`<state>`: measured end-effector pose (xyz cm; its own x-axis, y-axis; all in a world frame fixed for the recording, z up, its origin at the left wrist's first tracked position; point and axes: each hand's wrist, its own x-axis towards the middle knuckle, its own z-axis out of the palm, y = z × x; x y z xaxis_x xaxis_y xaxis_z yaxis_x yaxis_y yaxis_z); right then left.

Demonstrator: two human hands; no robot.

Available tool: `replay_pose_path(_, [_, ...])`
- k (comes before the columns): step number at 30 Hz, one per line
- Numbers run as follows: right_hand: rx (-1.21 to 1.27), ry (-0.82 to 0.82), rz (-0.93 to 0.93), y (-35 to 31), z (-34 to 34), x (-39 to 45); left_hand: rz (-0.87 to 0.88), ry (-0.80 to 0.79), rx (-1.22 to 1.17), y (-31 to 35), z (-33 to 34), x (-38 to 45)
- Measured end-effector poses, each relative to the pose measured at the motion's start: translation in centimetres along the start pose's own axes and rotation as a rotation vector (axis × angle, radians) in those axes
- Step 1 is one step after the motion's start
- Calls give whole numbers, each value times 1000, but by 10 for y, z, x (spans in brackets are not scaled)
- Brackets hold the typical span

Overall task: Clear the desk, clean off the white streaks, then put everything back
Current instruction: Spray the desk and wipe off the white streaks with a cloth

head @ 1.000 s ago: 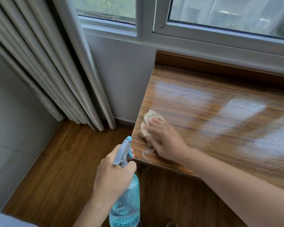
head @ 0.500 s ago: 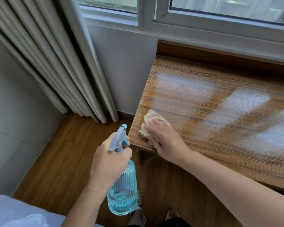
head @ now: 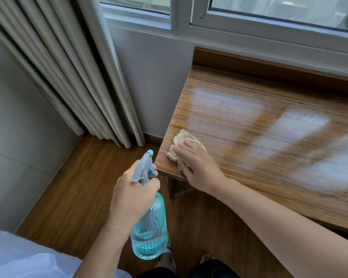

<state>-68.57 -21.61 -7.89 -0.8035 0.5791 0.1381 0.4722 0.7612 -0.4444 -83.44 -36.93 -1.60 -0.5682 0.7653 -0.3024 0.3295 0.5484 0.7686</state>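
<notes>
Wiping still, right hand (head: 199,167) on cloth (head: 181,142)

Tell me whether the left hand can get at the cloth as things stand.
Probably not yet: the left hand grips the spray bottle off the desk's corner, and the right hand presses flat over the cloth, covering most of it.

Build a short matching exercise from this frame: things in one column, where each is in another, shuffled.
1. spray bottle
2. cloth
3. curtain
4. desk

A. hangs left of the window
B. pressed flat under the right hand
C. stands below the window, top glossy
D. gripped in the left hand, off the desk's corner

Pairs: 1-D, 2-B, 3-A, 4-C
</notes>
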Motion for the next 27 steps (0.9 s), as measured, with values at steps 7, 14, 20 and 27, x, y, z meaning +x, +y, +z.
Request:
replay_pose_path(7, [227,-128,-191,-16,-8,-36,-1,14,4,-2,-2,1])
replay_pose_path(14, [41,69,128,25,-13,62,-13,19,15,-5,-4,6])
replay_pose_path(20, [128,-49,-124,-8,8,7,-5,30,-15,-3,-8,10])
replay_pose_path(27, [271,73,14,10,-14,6,-12,64,10,1,-12,13])
